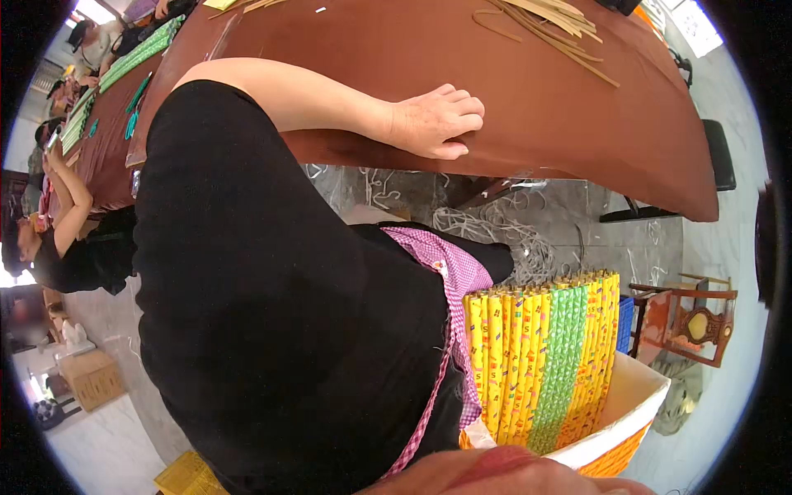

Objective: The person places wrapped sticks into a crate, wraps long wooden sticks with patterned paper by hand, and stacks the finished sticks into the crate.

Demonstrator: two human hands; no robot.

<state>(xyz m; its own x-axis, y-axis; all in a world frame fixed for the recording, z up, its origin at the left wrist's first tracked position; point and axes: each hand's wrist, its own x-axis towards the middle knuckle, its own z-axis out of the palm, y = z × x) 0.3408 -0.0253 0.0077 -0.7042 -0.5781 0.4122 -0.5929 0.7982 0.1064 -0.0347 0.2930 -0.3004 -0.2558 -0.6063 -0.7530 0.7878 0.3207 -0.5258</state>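
Note:
My left hand rests palm down on the brown table, close to its edge. The fingers are loosely bent and the thumb stands apart; I see nothing in them, though the palm is hidden. My right hand is out of view; blurred skin at the bottom edge is too close to make out. Beside my lap, with its pink checked apron, several yellow patterned rolls and green patterned rolls stand upright in a white and orange basket.
Thin tan strips lie at the table's far side. Tangled white cords cover the floor underneath. A wooden chair is at the right, and a dark stool near the table's end. People sit along the left, near green rolls.

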